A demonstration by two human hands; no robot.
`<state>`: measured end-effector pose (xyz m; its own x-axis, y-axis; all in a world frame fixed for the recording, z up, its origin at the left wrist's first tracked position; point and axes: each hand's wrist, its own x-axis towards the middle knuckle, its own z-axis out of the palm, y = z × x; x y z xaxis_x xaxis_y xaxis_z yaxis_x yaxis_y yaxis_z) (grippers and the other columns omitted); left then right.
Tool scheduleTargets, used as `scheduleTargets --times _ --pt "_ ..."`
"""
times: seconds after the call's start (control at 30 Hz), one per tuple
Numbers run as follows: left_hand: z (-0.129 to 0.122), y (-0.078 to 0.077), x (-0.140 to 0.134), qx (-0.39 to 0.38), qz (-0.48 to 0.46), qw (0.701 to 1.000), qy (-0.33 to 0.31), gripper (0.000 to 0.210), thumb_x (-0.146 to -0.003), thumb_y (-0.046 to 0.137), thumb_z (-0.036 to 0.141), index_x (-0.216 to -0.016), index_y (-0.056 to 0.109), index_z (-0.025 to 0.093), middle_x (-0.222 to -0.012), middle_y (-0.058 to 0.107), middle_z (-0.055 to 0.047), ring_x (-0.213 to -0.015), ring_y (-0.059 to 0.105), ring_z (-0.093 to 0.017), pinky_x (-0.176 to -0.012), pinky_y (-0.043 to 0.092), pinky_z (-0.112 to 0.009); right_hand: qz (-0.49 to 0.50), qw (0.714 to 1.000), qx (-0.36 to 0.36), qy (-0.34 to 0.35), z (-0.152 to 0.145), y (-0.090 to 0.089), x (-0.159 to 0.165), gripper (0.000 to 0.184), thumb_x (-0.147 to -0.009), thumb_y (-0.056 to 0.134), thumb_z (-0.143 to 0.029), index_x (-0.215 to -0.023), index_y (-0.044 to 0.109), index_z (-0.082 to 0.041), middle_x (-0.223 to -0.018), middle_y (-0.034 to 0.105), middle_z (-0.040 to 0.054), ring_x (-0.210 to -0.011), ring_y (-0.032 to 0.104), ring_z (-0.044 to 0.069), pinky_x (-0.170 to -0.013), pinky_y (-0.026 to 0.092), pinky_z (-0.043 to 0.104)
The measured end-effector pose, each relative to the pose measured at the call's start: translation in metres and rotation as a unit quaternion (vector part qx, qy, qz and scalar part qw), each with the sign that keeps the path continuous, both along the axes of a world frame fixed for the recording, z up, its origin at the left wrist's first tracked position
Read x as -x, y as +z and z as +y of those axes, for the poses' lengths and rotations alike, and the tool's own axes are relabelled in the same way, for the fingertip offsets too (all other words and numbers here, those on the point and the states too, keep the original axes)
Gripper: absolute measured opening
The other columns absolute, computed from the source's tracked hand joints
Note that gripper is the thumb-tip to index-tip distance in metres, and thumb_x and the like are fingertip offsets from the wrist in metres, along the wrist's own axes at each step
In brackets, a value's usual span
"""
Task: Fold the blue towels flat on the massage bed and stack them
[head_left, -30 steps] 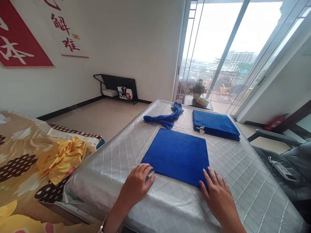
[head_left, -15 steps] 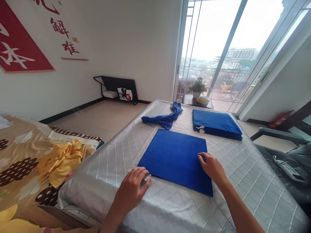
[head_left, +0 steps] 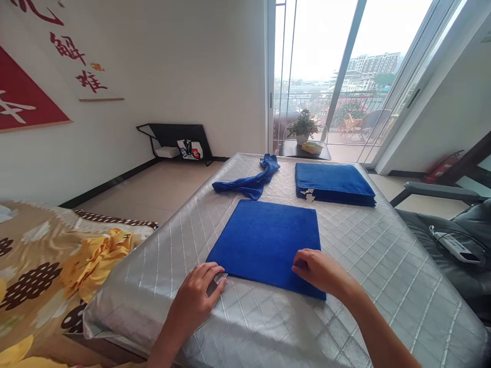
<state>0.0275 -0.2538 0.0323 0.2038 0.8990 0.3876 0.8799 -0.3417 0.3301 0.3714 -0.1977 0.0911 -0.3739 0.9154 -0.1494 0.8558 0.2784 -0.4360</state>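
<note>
A square, flat-folded blue towel lies on a silver quilted mattress cover. My left hand rests at its near left corner, thumb and forefinger apart on either side of a small white label. Over the towel's right part is my right hand, its fingers curled in with nothing visible in them; whether they touch the cloth I cannot tell. Farther back on the right sits a stack of folded blue towels with white labels at one corner. A crumpled blue towel lies behind the flat one.
On the left, yellow cloth lies on a patterned brown bedspread. A dark armchair with a power strip stands at the right. Beyond the bed, a potted plant stands on a chair before the glass door.
My right hand has moved from the towel's right edge inward and nearer, its fingers more curled. My left hand stays at the labelled corner. The camera view has shifted slightly.
</note>
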Motion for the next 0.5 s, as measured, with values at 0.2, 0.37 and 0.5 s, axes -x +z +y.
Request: scheduleTargets --times 0.2,0.37,0.5 --pt "0.001 0.003 -0.001 -0.002 -0.005 1.0 -0.004 0.024 -0.097 0.053 0.044 -0.107 0.069 0.028 -0.111 0.07 -0.004 -0.105 0.066 -0.026 -0.094 0.055 -0.043 -0.001 0.994 0.041 0.102 -0.011 0.001 0.009 0.014 -0.078 0.072 -0.028 -0.093 0.073 -0.025 -0.085 0.07 -0.0021 -0.074 0.06 0.013 -0.062 0.038 0.023" --pt "0.001 0.004 -0.002 0.0 -0.004 1.0 0.003 0.023 -0.096 0.053 0.042 -0.107 0.069 0.028 -0.112 0.07 -0.004 -0.105 0.066 -0.026 -0.094 0.056 -0.044 0.0 0.993 0.007 0.116 -0.014 -0.001 0.011 0.015 -0.076 0.07 -0.022 -0.09 0.072 -0.025 -0.086 0.071 -0.0024 -0.074 0.06 0.013 -0.064 0.038 0.023" --pt "0.001 0.004 -0.002 0.009 0.002 1.0 0.01 0.024 -0.096 0.053 0.042 -0.109 0.069 0.028 -0.114 0.07 -0.005 -0.107 0.066 -0.026 -0.095 0.056 -0.045 -0.03 0.991 -0.024 0.127 -0.017 0.004 0.018 0.015 -0.077 0.066 -0.02 -0.089 0.073 -0.024 -0.086 0.073 -0.0001 -0.08 0.065 0.017 -0.074 0.04 0.027"
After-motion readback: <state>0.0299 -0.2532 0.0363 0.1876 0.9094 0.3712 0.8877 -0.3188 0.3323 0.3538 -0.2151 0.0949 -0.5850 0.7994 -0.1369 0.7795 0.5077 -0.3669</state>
